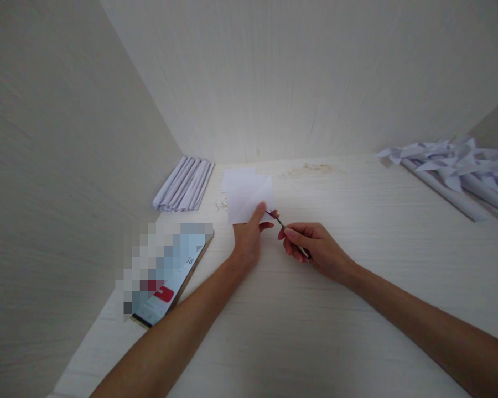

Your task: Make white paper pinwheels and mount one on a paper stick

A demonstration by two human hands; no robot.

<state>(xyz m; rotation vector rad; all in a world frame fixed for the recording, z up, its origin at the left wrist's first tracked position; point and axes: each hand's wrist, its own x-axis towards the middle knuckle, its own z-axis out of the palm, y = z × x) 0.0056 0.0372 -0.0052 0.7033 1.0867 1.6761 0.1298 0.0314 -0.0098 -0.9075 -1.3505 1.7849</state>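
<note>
A square sheet of white paper (249,190) is pinched in my left hand (249,237), its thumb on top near the lower right corner and the other fingers partly hidden beneath. In my right hand (313,249) is a slender metal tool (280,222), gripped between thumb and fingers. It could be a small knife or scissors; the kind is too small to make out. Its dark tip meets the paper's lower right corner, close beside the left thumb. Behind the held sheet another white sheet (236,178) lies on the table, partly covered.
Several rolled paper tubes (185,185) lie bundled at the back left. Paper pinwheels (460,166) on paper sticks are piled at the back right. A phone (178,271) with a lit screen lies by my left forearm. Walls enclose the white table (336,342).
</note>
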